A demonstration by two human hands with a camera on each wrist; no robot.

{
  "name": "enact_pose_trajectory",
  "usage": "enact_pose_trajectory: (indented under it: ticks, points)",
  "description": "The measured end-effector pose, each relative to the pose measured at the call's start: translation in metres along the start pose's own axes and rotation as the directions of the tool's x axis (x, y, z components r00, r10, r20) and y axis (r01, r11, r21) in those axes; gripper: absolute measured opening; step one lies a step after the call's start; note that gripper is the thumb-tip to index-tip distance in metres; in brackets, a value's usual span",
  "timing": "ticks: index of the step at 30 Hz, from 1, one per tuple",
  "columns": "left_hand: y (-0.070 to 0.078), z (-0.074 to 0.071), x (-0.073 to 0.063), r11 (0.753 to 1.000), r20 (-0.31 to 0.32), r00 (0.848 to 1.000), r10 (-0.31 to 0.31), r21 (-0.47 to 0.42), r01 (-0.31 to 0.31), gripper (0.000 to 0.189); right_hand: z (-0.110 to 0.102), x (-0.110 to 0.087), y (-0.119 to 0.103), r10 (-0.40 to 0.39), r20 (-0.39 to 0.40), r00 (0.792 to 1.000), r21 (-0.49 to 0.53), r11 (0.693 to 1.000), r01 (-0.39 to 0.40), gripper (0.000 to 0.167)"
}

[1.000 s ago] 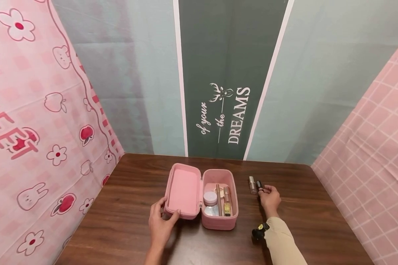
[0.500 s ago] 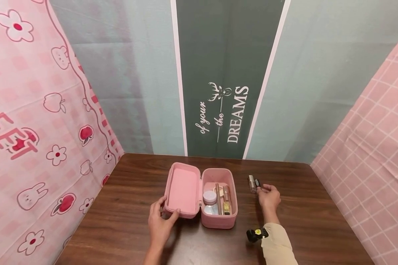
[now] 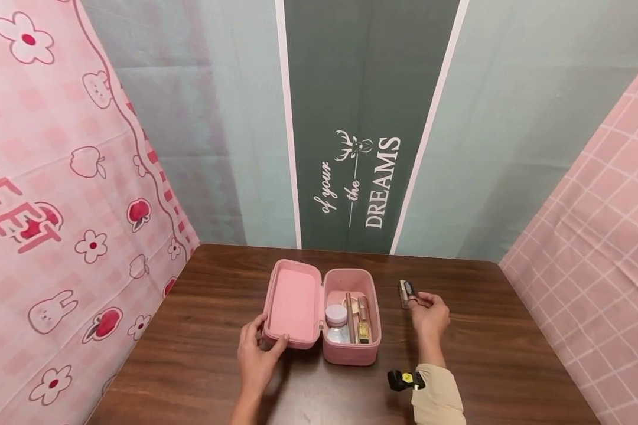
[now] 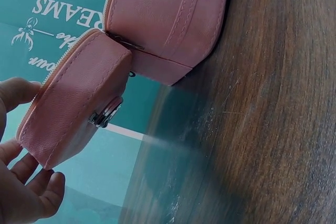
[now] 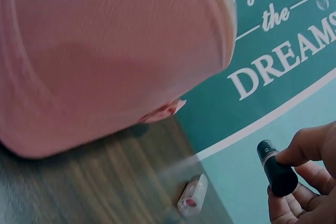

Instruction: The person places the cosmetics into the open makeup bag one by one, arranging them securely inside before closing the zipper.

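One bare left hand (image 3: 256, 359) is pinching the opened lid (image 3: 296, 304) of a pink, stitched, leather-look case by its near-left corner. Right of that grip, the deep, rectangular case body (image 3: 351, 356) is holding a pale-lidded round jar (image 3: 336, 313) and a slim rose-gold tube (image 3: 350, 319). Farther right, a small clear tube (image 5: 192, 198) is lying just left of the right hand (image 3: 432, 319), whose thumb and fingers are pinching a short black cylinder (image 5: 281, 176), barely parted.
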State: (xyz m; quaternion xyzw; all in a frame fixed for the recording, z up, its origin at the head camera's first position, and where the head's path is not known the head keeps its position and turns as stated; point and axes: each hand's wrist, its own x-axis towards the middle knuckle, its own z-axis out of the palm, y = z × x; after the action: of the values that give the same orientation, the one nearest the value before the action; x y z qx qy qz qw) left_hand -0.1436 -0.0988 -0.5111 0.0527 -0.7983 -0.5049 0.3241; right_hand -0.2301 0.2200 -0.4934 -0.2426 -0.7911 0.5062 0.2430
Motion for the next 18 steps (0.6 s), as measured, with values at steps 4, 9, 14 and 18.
enact_pose_trajectory:
  ticks: [4, 9, 14, 18]
  points:
    - [0.000, 0.000, 0.000, 1.000, 0.001, 1.000, 0.000, -0.002, 0.000, 0.059, 0.000, -0.003, -0.008, -0.030, 0.005, 1.000, -0.018, 0.999, 0.030, 0.022]
    - [0.000, -0.001, 0.001, 1.000, -0.005, 1.000, -0.010, -0.013, 0.010, 0.058, 0.001, -0.007, -0.021, -0.081, 0.037, 0.996, -0.029, 0.996, 0.082, 0.021]
    - [-0.001, 0.000, 0.001, 1.000, -0.002, 1.000, -0.007, -0.012, 0.007, 0.058, 0.003, -0.008, -0.033, -0.124, 0.094, 0.988, -0.047, 0.991, 0.129, 0.021]
    - [-0.001, 0.000, 0.001, 1.000, 0.001, 1.000, -0.009, -0.010, 0.009, 0.059, 0.004, -0.008, -0.040, -0.137, 0.126, 0.983, -0.055, 0.988, 0.144, 0.021]
